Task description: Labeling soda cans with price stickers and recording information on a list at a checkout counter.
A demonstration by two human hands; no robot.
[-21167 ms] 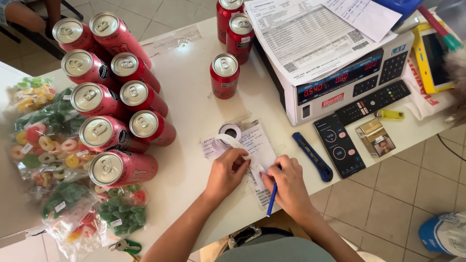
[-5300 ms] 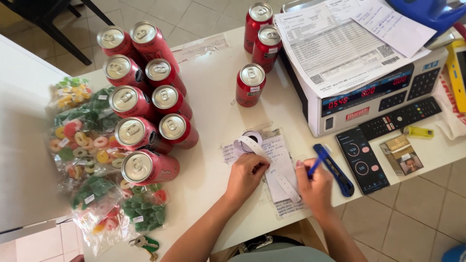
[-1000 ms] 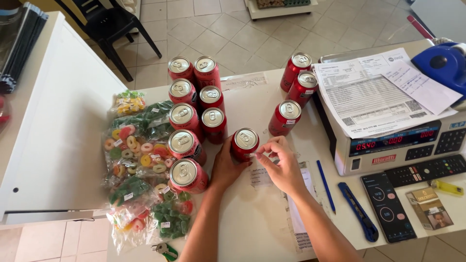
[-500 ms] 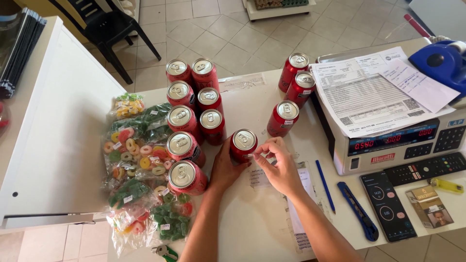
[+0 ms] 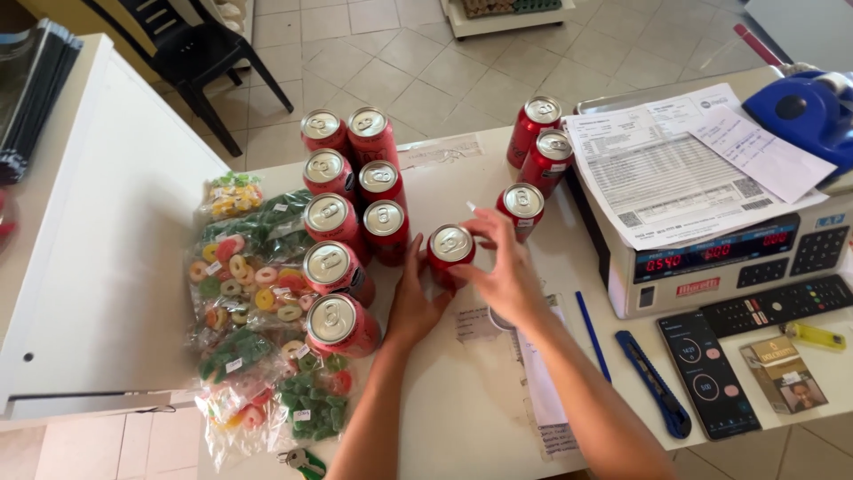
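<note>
A red drink can [image 5: 450, 247] stands upright on the white counter [image 5: 444, 418], just right of a double row of several red cans [image 5: 342, 209]. My left hand [image 5: 411, 304] cups the can's near left side. My right hand [image 5: 504, 267] wraps its right side, fingers spread. A small white scrap [image 5: 470, 206] shows at its fingertips. Another red can [image 5: 522, 207] stands just behind my right hand.
Bags of coloured gummy sweets [image 5: 253, 302] lie left of the cans. A scale [image 5: 711, 253] covered with papers [image 5: 662, 169] is on the right, two cans [image 5: 544, 138] beside it. Pen [image 5: 591, 336], utility knife [image 5: 654, 384], phone [image 5: 707, 373], remote [image 5: 775, 302] and lighter [image 5: 813, 336] lie at the front right.
Almost nothing differs. Both hands stay on the same can, and my right fingers have shifted slightly around its far side.
</note>
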